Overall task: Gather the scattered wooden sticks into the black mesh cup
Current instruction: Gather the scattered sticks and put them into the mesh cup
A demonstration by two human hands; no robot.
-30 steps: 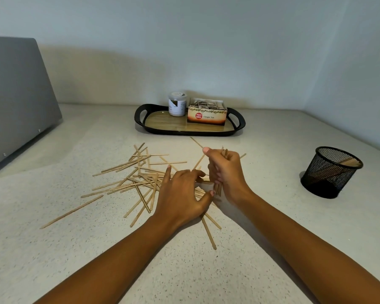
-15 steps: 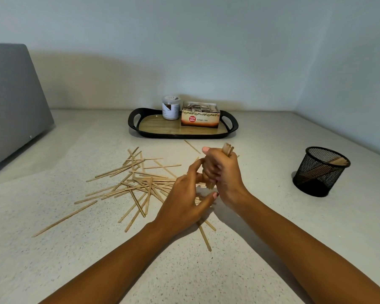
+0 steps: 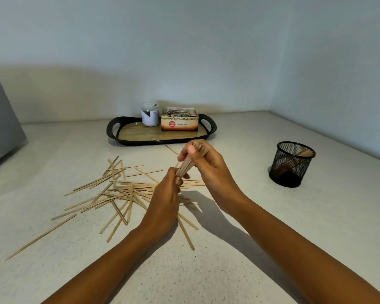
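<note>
The right hand (image 3: 208, 170) was closed round the upper end of a tilted bundle of sticks (image 3: 185, 164), whose lower end was gripped by the left hand (image 3: 165, 202). Scattered sticks (image 3: 119, 191) were spread on the counter (image 3: 228, 270) beneath and leftward. The black mesh cup (image 3: 291, 164) was stood well apart, rightward.

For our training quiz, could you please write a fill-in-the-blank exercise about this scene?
The left hand and right hand grip a bundle of thin wooden sticks ____ them.
The round black mesh cup stands to the ____ of both hands.
On the black oval tray, the small white jar stands ____ of the printed tea box.
Missing words: between, right, left.
</note>
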